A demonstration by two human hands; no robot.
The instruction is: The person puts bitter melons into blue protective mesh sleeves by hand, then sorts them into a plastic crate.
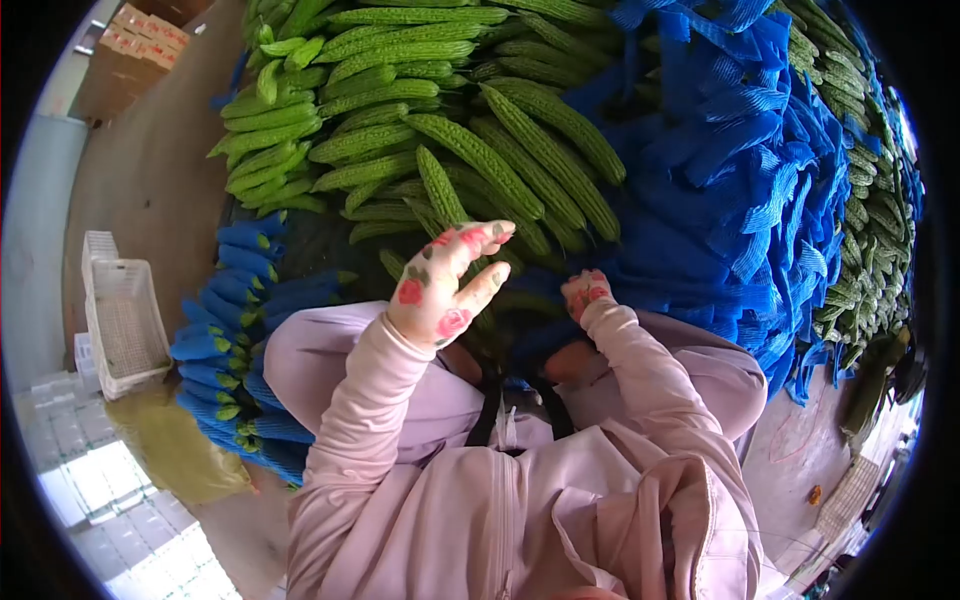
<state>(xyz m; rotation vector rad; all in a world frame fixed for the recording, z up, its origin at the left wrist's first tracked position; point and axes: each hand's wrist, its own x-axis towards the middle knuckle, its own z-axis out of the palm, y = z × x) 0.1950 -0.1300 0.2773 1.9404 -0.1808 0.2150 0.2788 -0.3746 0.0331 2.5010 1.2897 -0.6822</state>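
My left hand [447, 287], pale with a red rose pattern, is raised with its thumb and fingers apart and nothing visible between them. Just beyond its fingertips lies a green bitter melon [438, 186], one of several long bumpy bitter melons [480, 165] piled ahead. My right hand [586, 292] has the same pattern and is lower, between my knees, with its fingers closed. Blue mesh netting [665, 290] lies right beside it; what the fingers hold, if anything, is hidden.
Loose blue mesh sleeves [760, 150] are heaped at the right, with more bitter melons [870, 220] beyond. Blue-wrapped melons [225, 330] are stacked at the left, near a white basket [128, 325] and a yellowish sack [180, 450]. Cardboard boxes [130, 55] stand at the upper left.
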